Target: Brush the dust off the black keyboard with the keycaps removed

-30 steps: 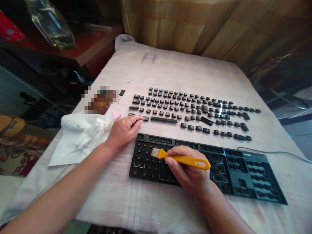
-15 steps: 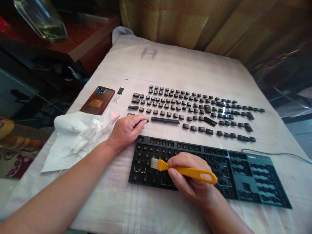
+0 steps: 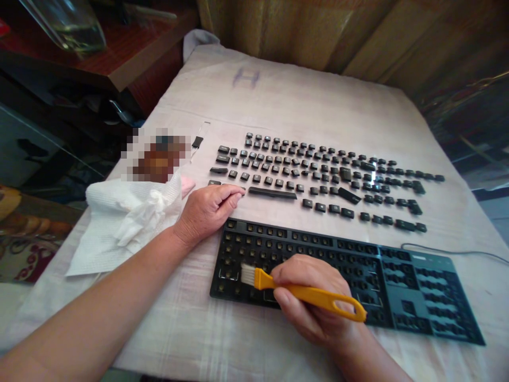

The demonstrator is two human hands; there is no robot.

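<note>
A yellow-handled brush (image 3: 314, 298) with pale bristles is gripped in my right hand (image 3: 312, 297), fingers wrapped round its handle. Its bristles rest over the left part of a black keyboard (image 3: 397, 318), whose key positions are bare of caps, with a few wire stabilizers showing. Beside the keyboard's upper left corner, my left hand (image 3: 209, 209) lies on the cloth with its fingers curled closed; nothing shows in them. Removed keycaps (image 3: 321, 207) stand in rows behind the keyboard. A long spacebar (image 3: 272, 193) lies just right of my left fingertips.
White tissue (image 3: 107, 223) lies crumpled by my left forearm, a pink item (image 3: 187, 185) beside it. Behind is a blurred-out brown object (image 3: 155, 162). A small wire tool with a black middle (image 3: 198, 142) lies nearby. The keyboard's cable (image 3: 457, 249) runs right. A glass container (image 3: 79, 32) stands on the wooden furniture.
The brush has shifted slightly left and down over the keyboard, its handle end swinging lower right. My left hand stays in place. The view has shifted a little.
</note>
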